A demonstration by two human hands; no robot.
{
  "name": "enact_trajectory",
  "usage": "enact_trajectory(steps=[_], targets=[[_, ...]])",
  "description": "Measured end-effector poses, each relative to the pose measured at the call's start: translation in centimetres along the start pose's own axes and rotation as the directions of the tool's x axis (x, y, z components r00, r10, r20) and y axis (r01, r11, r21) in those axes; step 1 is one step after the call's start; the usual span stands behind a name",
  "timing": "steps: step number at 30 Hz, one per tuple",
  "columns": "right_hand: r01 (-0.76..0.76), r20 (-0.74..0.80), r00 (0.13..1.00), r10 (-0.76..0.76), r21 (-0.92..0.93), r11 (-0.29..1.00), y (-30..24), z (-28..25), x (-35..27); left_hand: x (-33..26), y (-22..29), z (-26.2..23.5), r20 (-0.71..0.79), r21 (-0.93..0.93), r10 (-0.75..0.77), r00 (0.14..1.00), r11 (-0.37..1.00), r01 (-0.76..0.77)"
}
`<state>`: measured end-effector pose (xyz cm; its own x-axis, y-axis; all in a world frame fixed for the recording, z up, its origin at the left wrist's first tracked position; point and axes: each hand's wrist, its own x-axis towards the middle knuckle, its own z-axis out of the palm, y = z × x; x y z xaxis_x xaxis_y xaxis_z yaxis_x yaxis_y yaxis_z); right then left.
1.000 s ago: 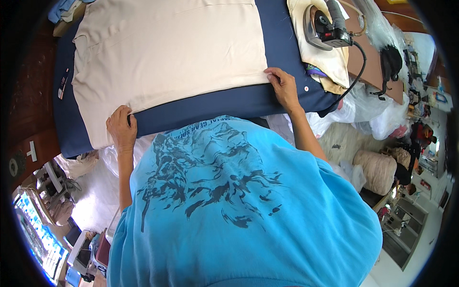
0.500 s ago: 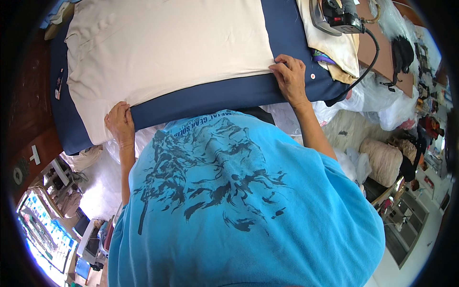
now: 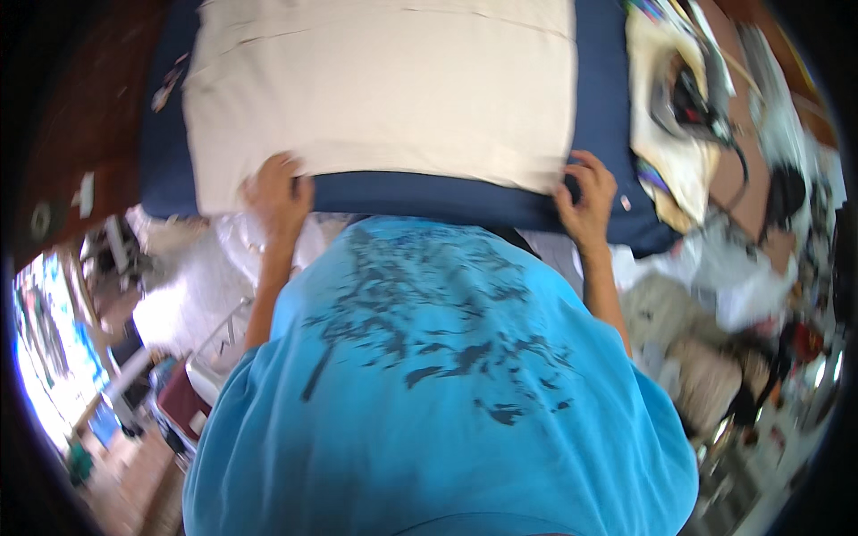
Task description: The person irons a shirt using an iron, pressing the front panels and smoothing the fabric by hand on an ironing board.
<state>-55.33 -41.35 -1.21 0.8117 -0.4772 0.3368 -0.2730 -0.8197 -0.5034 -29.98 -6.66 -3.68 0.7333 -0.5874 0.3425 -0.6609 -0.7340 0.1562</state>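
Observation:
A large cream cloth (image 3: 384, 98) lies flat over a navy-covered pressing table (image 3: 429, 192), its near edge running just short of the table's front. My left hand (image 3: 279, 198) is over the cloth's near left part, smeared by motion, with a gap between thumb and fingers. At the near right corner, my right hand (image 3: 587, 201) has its thumb and forefinger curved apart, tips beside or touching the cloth's edge. Faint crease lines cross the far part of the cloth.
An iron (image 3: 684, 98) with a dark cord rests on pale folded fabric (image 3: 657, 147) at the right. Clear plastic wrapping (image 3: 751, 277) lies at the lower right. A dark brown wooden surface (image 3: 89, 116) borders the table's left side. Small scissors-like snips (image 3: 170, 82) lie near the left edge.
The near edge of the cloth now lies straighter. My right hand's pinch at the edge has loosened. My left hand has moved inward from the corner, and the view has shifted.

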Motion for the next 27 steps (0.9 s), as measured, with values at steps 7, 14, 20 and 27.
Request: enact_trajectory(steps=[7,14,20,27], targets=[[0.330,0.192,0.928,-0.319,-0.029,0.944,-5.3,5.9,9.5,6.2,6.2,2.9,0.022,-0.219,0.203,0.979,0.956,-0.194],[0.595,0.583,0.664,-0.468,-0.035,0.803,-6.7,7.0,4.1,1.2,8.1,2.0,0.183,-0.035,-0.048,0.982,0.998,0.055],[0.385,0.268,0.918,-0.293,-0.426,0.818,1.6,0.0,10.6,-0.3,3.9,1.2,0.012,0.059,-0.273,0.962,0.961,0.272],[-0.242,-0.064,0.952,0.298,-0.755,0.610,10.4,-11.9,19.1,2.8,-11.6,-0.4,-0.409,0.258,-0.688,0.599,0.543,0.800]])
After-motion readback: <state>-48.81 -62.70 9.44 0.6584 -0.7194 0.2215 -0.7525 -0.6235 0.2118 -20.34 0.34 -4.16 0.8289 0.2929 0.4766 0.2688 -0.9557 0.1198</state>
